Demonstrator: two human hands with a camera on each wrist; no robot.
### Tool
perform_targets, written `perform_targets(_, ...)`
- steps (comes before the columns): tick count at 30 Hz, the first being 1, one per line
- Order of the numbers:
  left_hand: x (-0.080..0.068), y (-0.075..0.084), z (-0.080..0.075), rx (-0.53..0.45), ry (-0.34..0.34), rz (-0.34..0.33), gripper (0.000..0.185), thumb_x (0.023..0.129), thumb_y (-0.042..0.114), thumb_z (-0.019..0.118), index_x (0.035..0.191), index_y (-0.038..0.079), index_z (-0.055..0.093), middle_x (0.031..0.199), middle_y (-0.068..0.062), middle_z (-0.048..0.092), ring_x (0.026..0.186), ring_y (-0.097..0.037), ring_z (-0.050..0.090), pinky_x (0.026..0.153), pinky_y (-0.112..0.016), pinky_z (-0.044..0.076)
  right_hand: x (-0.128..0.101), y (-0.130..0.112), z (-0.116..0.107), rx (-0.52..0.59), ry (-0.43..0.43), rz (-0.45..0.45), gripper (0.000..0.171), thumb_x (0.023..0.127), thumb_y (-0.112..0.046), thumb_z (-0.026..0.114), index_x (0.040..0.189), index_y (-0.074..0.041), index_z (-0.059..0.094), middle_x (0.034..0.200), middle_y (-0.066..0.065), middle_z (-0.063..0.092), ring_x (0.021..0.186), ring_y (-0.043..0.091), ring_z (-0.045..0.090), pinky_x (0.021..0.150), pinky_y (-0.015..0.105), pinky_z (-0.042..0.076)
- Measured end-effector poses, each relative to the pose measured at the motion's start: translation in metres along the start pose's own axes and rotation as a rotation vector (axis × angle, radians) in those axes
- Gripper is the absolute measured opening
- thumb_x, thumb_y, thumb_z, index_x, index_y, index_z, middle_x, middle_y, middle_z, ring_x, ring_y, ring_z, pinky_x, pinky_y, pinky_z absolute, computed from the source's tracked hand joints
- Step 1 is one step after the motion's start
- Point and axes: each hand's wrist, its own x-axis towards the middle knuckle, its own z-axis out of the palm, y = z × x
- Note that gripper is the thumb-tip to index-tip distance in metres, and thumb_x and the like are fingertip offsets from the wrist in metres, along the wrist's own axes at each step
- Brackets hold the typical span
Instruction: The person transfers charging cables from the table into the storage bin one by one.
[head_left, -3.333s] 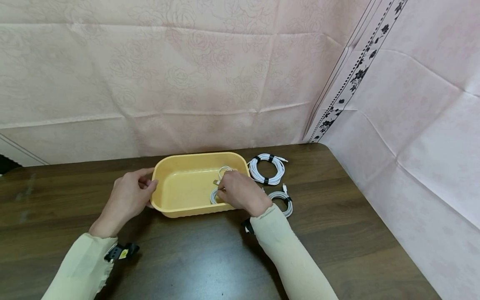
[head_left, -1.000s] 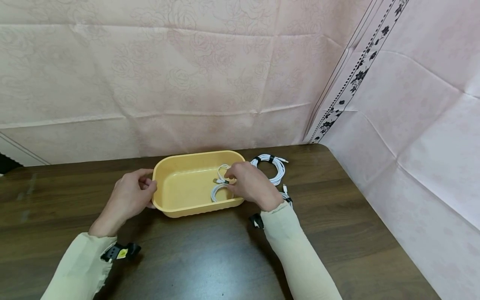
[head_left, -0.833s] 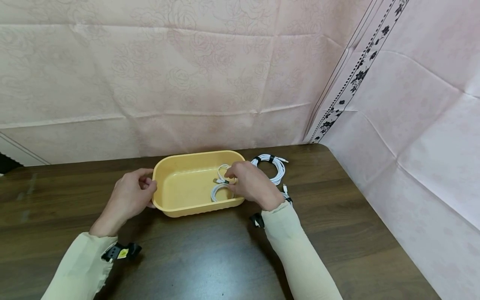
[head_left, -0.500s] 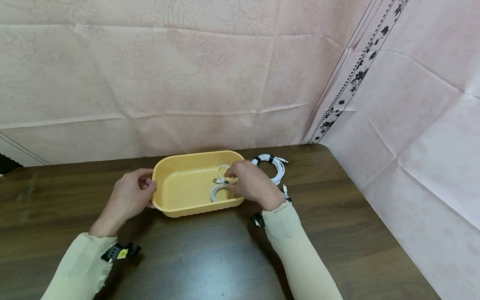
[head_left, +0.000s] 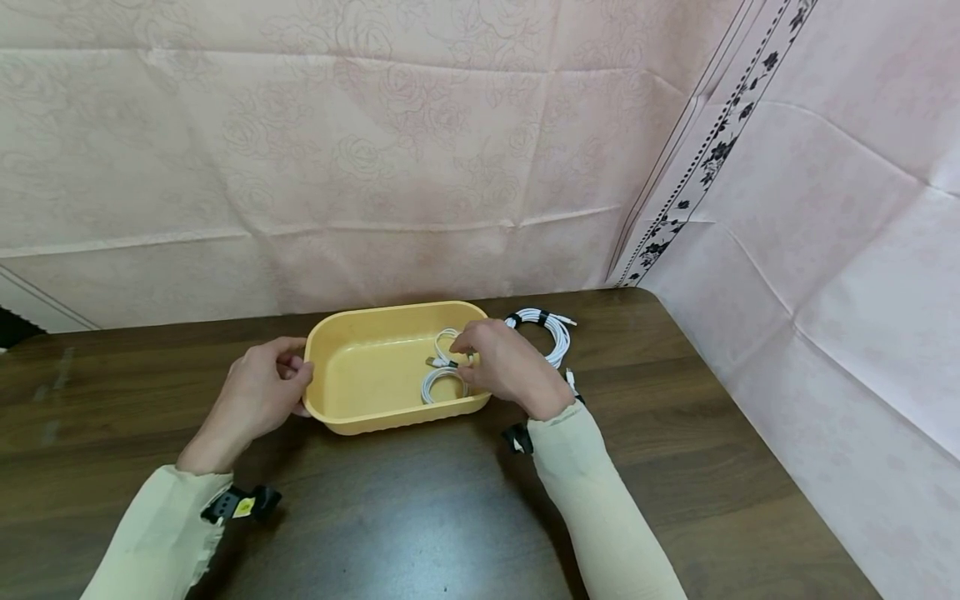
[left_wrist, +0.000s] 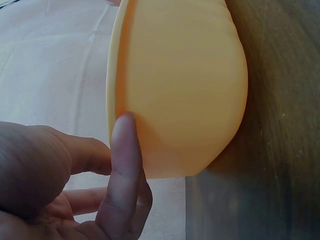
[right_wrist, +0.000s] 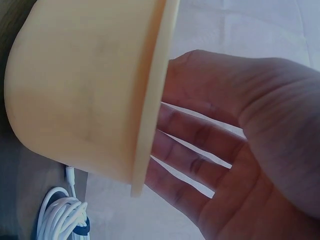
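Head: white cables (head_left: 446,363) lie in the tub (head_left: 367,379), by the right grip (head_left: 506,367). Left wrist: the left grip (left_wrist: 60,165) pinches the tub; hold it steady. Right wrist: the tub hides that grip's tips; I can't tell if it holds anything. Go softly.

A plain yellow tub (head_left: 405,421) stands by the far edge of a dark brown worktop (head_left: 675,467) streaked with wood grain. Inside, one cable (head_left: 441,342) is white, another (head_left: 426,387) greyish white. Toward the worktop's far right corner, a bright white coil (head_left: 559,342) wears black ties (head_left: 543,317). Both sleeves (head_left: 153,533) are pale cream; a yellow patch (head_left: 245,507) marks the black strap (head_left: 222,505) at the left wrist. Behind, pale pink cloth (head_left: 375,167) shows faint rose outlines beside a white border (head_left: 697,183) of black flowers and dots.
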Motion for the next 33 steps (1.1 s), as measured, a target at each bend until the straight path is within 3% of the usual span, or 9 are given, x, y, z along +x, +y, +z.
perform_targets(10,0.0006,-0.0003,0.0000,0.004,-0.009,-0.001,0.049,0.103,0.011,0.053,0.146,-0.010,0.043,0.108,-0.024,0.059,0.071,-0.016,0.066,0.060,-0.030,0.063,-0.0026,0.0012,-0.0048,-0.041,0.016,0.005,0.030,0.089,-0.010,0.076,0.118,-0.005,0.076,0.122,0.006,0.073,0.121,0.025,0.063,0.107,0.037,0.052)
perform_targets(33,0.0013,-0.0008,0.0010,0.000,-0.003,0.003,0.048,0.103,0.010,0.053,0.145,-0.010,0.045,0.107,-0.023,0.060,0.070,-0.016,0.066,0.059,-0.031,0.063,-0.0044,0.0055,-0.0098,-0.044,0.057,-0.013,0.029,0.088,-0.010,0.077,0.116,-0.007,0.077,0.121,0.004,0.074,0.119,0.023,0.065,0.104,0.036,0.054)
